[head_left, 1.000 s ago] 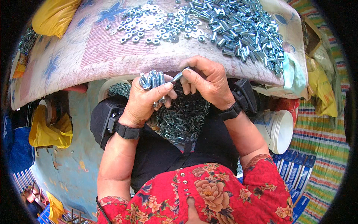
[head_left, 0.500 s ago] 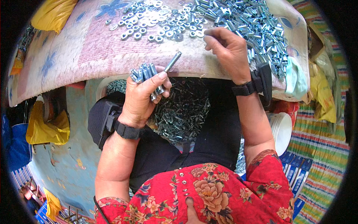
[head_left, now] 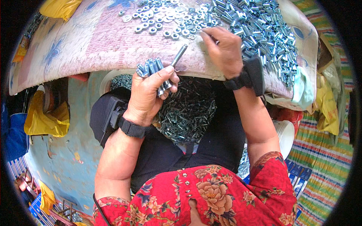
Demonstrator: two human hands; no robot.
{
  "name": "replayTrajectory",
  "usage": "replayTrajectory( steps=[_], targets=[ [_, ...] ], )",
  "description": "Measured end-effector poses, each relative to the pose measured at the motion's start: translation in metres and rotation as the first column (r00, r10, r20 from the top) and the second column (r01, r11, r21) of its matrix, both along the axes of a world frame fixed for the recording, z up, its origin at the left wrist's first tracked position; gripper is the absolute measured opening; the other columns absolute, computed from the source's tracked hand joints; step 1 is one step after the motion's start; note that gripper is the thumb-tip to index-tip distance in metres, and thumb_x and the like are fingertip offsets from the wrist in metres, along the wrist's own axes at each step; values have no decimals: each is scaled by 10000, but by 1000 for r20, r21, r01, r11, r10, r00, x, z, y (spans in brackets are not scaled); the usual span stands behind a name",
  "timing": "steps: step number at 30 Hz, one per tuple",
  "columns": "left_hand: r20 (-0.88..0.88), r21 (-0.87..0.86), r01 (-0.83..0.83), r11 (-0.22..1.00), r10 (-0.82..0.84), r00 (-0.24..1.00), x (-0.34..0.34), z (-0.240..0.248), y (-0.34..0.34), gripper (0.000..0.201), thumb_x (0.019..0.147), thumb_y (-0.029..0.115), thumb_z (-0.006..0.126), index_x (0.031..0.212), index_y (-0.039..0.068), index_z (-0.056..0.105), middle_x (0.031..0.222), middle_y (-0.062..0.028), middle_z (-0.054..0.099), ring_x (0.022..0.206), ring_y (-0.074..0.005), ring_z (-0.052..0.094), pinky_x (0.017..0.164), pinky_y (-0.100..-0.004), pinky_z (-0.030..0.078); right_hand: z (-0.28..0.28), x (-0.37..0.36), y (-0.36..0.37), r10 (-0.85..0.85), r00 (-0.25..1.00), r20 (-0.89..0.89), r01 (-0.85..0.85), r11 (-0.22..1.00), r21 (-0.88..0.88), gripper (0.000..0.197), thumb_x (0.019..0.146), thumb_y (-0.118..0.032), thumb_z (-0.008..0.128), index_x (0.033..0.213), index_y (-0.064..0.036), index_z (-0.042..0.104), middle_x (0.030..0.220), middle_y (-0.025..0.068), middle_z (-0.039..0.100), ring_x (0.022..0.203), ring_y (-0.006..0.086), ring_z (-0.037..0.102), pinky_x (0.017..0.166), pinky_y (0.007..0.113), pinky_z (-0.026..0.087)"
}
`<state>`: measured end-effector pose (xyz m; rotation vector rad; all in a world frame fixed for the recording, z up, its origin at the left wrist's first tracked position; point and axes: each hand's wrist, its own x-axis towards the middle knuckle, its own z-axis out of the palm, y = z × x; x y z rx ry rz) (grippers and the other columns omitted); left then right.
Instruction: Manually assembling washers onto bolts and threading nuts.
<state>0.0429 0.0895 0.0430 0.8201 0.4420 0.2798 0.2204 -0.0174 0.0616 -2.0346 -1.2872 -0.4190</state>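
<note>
Under the right hand [head_left: 225, 51] and ahead of the left hand [head_left: 152, 86] stands the table [head_left: 71, 62], draped in a pale, fuzzy cloth [head_left: 36, 73] with pinkish bands and blue flowers, brightly lit. Left of the left hand, and lower, lies a scuffed blue-grey floor [head_left: 71, 162], with a yellow bag [head_left: 49, 121] nearby. Well right of the right hand, multicoloured striped sheeting [head_left: 326, 165] spreads past a white bucket [head_left: 286, 137].

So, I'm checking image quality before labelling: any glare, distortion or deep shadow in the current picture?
Head view: glare whitens some metal rings; head view: the near edge of the covered table bows, likely from the fisheye, and the corners go black; head view: the central heap of metal pieces sits in shadow.
</note>
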Motion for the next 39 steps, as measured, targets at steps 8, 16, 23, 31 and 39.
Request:
replayTrajectory(
  steps=[8, 16, 23, 31, 39],
  targets=[
    [2, -31, 26, 999, -26, 1000, 1, 1, -3, 171, 774, 148, 627, 895, 43, 567, 672, -63, 608, 515, -116, 567, 392, -169, 375, 8, -53, -2, 208, 943, -258, -118, 939, 324, 152, 695, 18, 656, 843, -17, 642, 726, 114, 639, 623, 178, 634, 555, 250, 484],
    [-29, -78, 73, 994, -75, 997, 0, 6, -6, 194, 765, 156, 635, 906, 43, 565, 667, -59, 601, 516, -130, 570, 404, -175, 385, 6, -64, -10, 148, 989, 23, -149, 959, 239, 265, 672, 58, 636, 919, -38, 634, 778, 131, 641, 658, 236, 641, 555, 294, 500],
    [-32, -97, 72, 993, -75, 997, 2, 4, -6, 196, 763, 150, 622, 916, 47, 556, 662, -60, 594, 518, -132, 564, 401, -177, 380, 2, -54, -7, 258, 959, -117, -212, 927, 309, 251, 699, 47, 625, 933, -44, 634, 794, 156, 637, 671, 217, 644, 573, 278, 505],
    [-30, -9, 62, 998, -62, 998, 1, 13, -3, 147, 761, 152, 621, 858, 62, 556, 644, -51, 584, 503, -126, 553, 379, -180, 368, 24, -41, -10, 453, 383, -805, -263, 889, 376, 135, 786, 11, 589, 921, 11, 596, 793, 33, 615, 727, 102, 596, 676, 224, 489],
    [-44, -26, -46, 999, 45, 998, 10, 14, -1, 109, 771, 143, 607, 797, 52, 554, 634, -51, 582, 496, -127, 549, 353, -173, 349, 28, -27, 21, 382, 692, -613, -301, 924, 236, 88, 782, -4, 600, 869, 9, 595, 712, 11, 586, 611, 57, 549, 553, 180, 451]
  ],
)
